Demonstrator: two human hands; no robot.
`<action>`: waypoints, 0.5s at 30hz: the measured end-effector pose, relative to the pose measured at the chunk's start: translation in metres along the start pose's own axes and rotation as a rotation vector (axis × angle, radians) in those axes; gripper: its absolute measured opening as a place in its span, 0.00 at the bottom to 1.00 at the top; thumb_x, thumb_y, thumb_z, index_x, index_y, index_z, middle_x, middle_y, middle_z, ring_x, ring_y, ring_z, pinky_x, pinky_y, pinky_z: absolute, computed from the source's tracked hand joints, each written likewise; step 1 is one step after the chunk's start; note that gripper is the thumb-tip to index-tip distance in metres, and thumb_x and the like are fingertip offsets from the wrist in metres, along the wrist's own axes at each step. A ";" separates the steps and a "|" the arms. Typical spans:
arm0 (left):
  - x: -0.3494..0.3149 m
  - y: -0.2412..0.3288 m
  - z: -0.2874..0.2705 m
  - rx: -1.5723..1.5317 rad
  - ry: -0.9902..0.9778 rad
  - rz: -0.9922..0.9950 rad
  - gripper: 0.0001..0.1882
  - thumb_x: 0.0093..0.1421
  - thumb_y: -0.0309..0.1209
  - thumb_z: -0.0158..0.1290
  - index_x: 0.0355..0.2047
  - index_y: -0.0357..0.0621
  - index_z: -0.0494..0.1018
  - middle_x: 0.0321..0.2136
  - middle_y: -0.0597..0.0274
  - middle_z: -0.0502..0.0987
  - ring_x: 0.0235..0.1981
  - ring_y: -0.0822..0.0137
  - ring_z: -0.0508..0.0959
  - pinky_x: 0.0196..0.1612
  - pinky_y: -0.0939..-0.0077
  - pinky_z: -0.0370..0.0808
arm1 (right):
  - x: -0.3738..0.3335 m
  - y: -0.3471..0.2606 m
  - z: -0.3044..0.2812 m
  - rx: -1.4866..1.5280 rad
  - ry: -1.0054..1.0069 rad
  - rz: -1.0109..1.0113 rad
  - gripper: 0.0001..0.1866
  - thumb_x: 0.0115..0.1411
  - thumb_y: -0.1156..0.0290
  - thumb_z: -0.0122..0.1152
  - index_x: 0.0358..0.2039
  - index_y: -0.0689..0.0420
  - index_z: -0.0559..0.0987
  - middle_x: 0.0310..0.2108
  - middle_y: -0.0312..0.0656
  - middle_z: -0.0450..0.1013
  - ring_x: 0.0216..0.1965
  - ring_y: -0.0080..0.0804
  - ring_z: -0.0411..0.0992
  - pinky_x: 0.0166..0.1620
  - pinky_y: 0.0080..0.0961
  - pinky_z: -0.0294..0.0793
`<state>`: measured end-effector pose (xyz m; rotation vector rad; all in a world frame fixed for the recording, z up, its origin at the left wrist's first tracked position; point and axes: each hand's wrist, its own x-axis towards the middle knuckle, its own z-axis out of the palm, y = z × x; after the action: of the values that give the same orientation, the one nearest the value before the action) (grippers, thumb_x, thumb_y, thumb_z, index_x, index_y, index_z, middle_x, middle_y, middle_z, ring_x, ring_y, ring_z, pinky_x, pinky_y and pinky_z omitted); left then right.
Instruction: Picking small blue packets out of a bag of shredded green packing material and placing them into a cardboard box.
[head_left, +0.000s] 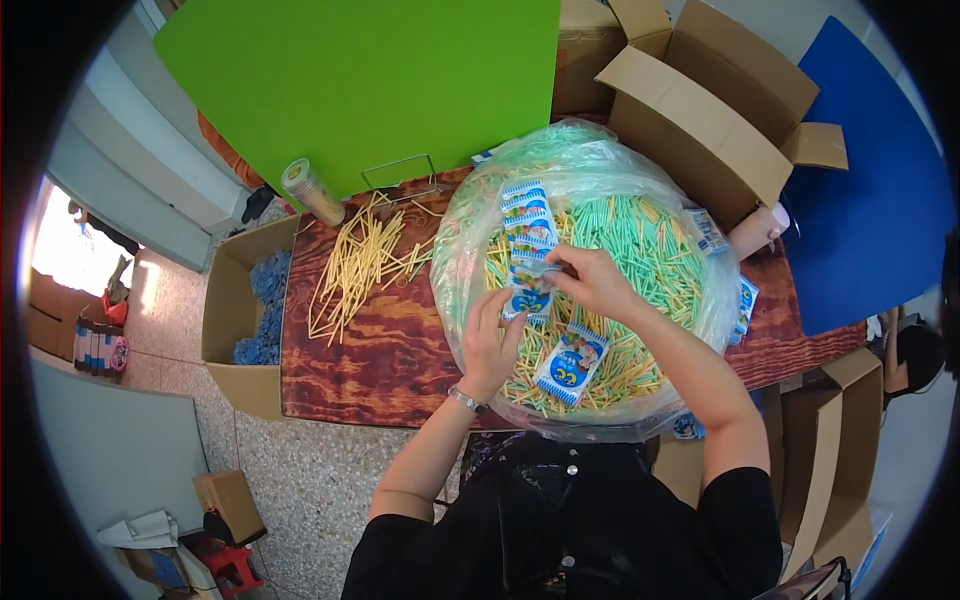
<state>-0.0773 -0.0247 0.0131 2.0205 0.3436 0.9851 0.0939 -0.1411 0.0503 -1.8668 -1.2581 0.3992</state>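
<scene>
A red-brown wood-grained table (350, 385) carries a large clear plastic bag (458, 215) of green and yellow sticks (635, 235). Above them, the left hand (489, 342) is half-curled beside a blue-and-white packet strip (530, 225); the right hand (597, 284) pinches over it, each grip unclear. A separate packet (571, 366) lies nearer.

Big yellow lettering on blue, plus finer print, marks the loose packet (572, 364); strip (530, 224) of like packets also printed, small text too blurred.
</scene>
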 end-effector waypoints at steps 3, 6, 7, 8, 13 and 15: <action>-0.004 -0.015 -0.002 0.292 -0.213 0.314 0.15 0.53 0.24 0.59 0.42 0.42 0.75 0.35 0.57 0.74 0.39 0.57 0.74 0.38 0.69 0.75 | 0.013 0.018 0.017 -0.045 0.055 0.017 0.11 0.56 0.71 0.65 0.39 0.59 0.76 0.23 0.44 0.75 0.27 0.30 0.75 0.32 0.27 0.73; -0.005 -0.025 0.010 0.353 -0.342 0.271 0.13 0.53 0.25 0.59 0.40 0.45 0.75 0.33 0.59 0.72 0.35 0.56 0.73 0.38 0.66 0.72 | 0.007 0.014 0.015 -0.062 0.121 0.145 0.12 0.54 0.68 0.65 0.37 0.58 0.76 0.27 0.44 0.75 0.28 0.42 0.75 0.32 0.34 0.73; -0.002 -0.030 0.012 0.349 -0.351 0.264 0.13 0.53 0.25 0.59 0.40 0.45 0.75 0.33 0.59 0.72 0.35 0.56 0.73 0.38 0.66 0.72 | 0.001 0.012 0.008 -0.106 0.155 0.085 0.12 0.54 0.67 0.65 0.35 0.57 0.76 0.27 0.44 0.74 0.29 0.42 0.75 0.32 0.35 0.73; 0.003 -0.031 0.014 0.366 -0.364 0.253 0.11 0.53 0.25 0.58 0.38 0.45 0.75 0.32 0.59 0.71 0.35 0.56 0.72 0.37 0.65 0.72 | -0.010 0.009 0.000 -0.155 0.191 0.033 0.12 0.53 0.65 0.66 0.34 0.56 0.76 0.28 0.43 0.74 0.29 0.42 0.75 0.32 0.36 0.73; 0.023 -0.042 0.029 0.431 -0.335 0.291 0.11 0.51 0.22 0.52 0.37 0.47 0.72 0.30 0.60 0.69 0.36 0.57 0.72 0.32 0.66 0.74 | -0.069 0.000 -0.007 -0.491 -0.129 0.126 0.19 0.47 0.53 0.71 0.27 0.53 0.74 0.29 0.41 0.71 0.33 0.42 0.74 0.33 0.38 0.72; 0.022 -0.039 0.031 0.428 -0.343 0.268 0.09 0.53 0.24 0.55 0.36 0.47 0.73 0.31 0.60 0.70 0.36 0.58 0.72 0.34 0.66 0.73 | -0.081 0.004 0.001 -0.534 -0.133 0.152 0.20 0.45 0.52 0.72 0.27 0.53 0.74 0.30 0.41 0.72 0.35 0.41 0.73 0.35 0.37 0.72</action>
<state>-0.0351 -0.0069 -0.0165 2.6296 0.1005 0.7413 0.0596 -0.2125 0.0317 -2.4296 -1.4127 0.2874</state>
